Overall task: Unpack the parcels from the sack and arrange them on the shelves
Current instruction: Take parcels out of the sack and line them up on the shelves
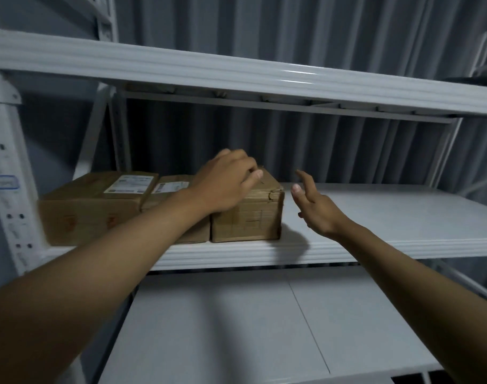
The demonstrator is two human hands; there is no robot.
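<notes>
Storeroom, pretty clearly.
White metal racking [236, 76] stocked with labelled cardboard parcels [95, 206] is seen against a corrugated wall [292, 31].

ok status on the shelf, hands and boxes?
Left hand resting on top of the rightmost box, fingers relaxed. Right hand open, clear of it. Three boxes in a row on the middle shelf. Nothing in the way.

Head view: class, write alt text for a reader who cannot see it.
A left hand rests on the rightmost of three boxes on a white shelf. The right hand hovers open beside it.
</notes>
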